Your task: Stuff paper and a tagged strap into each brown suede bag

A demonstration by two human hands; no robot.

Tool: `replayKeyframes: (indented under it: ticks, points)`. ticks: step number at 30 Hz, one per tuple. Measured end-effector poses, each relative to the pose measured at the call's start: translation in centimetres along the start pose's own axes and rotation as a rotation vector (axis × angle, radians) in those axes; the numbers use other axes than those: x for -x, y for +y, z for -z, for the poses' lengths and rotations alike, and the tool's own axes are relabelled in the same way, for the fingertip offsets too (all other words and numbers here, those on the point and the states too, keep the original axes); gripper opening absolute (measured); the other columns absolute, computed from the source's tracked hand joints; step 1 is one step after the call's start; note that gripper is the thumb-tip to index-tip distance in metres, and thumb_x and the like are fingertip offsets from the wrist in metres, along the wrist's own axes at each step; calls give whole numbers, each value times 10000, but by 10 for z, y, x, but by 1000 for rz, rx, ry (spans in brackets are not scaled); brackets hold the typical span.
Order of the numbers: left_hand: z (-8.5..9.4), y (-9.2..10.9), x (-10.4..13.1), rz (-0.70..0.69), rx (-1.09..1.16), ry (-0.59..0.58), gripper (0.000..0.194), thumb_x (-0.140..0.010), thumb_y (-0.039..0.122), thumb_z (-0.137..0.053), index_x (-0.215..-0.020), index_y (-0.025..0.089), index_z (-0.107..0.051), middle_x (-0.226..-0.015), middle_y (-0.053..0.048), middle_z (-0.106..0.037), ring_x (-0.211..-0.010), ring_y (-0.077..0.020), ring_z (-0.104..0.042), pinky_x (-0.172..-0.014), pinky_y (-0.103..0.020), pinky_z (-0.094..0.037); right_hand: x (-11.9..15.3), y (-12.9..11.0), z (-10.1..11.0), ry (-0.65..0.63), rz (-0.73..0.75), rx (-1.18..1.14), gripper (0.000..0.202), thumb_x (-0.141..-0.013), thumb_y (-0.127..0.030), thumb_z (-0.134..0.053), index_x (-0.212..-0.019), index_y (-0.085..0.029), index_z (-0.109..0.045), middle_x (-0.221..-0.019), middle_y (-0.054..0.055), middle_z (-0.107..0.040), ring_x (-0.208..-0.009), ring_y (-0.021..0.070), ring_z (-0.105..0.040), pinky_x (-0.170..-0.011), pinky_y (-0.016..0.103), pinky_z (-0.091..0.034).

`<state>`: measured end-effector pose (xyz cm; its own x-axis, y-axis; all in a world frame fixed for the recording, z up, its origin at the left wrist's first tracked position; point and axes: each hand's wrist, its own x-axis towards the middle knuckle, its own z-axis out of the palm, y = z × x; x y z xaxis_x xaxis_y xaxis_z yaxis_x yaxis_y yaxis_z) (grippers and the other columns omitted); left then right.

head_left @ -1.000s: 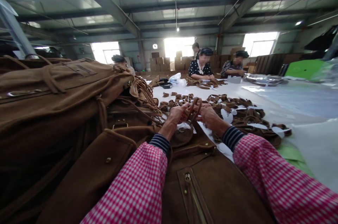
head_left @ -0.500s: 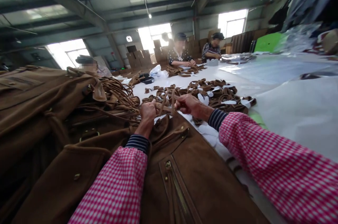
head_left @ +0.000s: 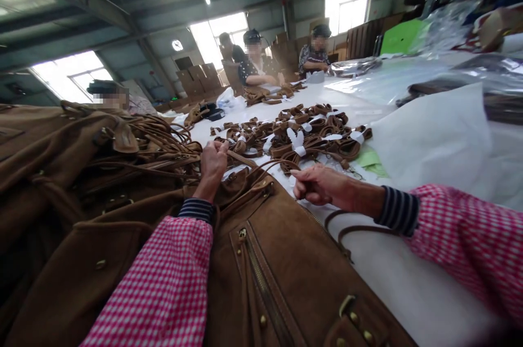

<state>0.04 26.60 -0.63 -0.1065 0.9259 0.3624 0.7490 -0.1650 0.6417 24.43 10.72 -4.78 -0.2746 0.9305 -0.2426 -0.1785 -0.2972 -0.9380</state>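
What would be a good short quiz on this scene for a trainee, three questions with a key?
1. Pick one. The right hand pinches a: A) box, B) strap, C) clock.
2. True or false: a zip runs along the front of the bag.
3. Fill in the colour: the wraps among the brown coils are ___.

Key: 1 B; 2 true; 3 white.

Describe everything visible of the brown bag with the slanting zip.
The brown bag looks suede-like and lies face up, its right edge bordering the white surface; the picture's bottom cuts it off. A zip slants down its face, narrow strips trailing from the pull. A metal fitting shows lower right. The left sleeve overlaps it in view; contact is unclear.
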Motion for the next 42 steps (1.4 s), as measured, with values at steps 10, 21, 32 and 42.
replayKeyframes:
  ticks: [10,21,32,42]
  points:
    - [21,36,149,-709,-409,-534,376,-1043,394,-423,-1397,289,-496,-1457,-55,-548,-1294,-250,-528,-1054,-396,-442,9,11,-10,112,124,-43,434,-935,-396,-614,-594,-128,-614,-604,63,-664,-376,48,-387,-286,156,-216]
    - [11,25,153,-624,-431,-625,388,-1050,429,-379,-1410,324,-480,-1419,-42,-562,-1259,-263,-534,-1021,-469,-461,66,15,0,88,6,80,392,-895,-409,-630,-616,-134,-603,-679,75,-665,-420,62,-425,-335,191,-226]
    - [88,94,241,-890,-201,-838,326,-1032,480,-467,-1236,308,-654,-1354,-18,-645,-1276,-225,-556,-1145,-379,-382,121,27,11,-207,544,975,132,-856,-175,-584,-938,-199,-685,-1034,53,-636,-923,202,-608,-855,308,-454]
    - [90,70,307,-870,-215,-779,556,-1019,564,-456,-1499,287,-417,-1573,-18,-462,-1459,-208,-403,-1257,-439,-224,123,30,19,-208,577,1383,150,-970,-223,-517,-858,-201,-614,-841,19,-656,-764,178,-617,-693,278,-383]
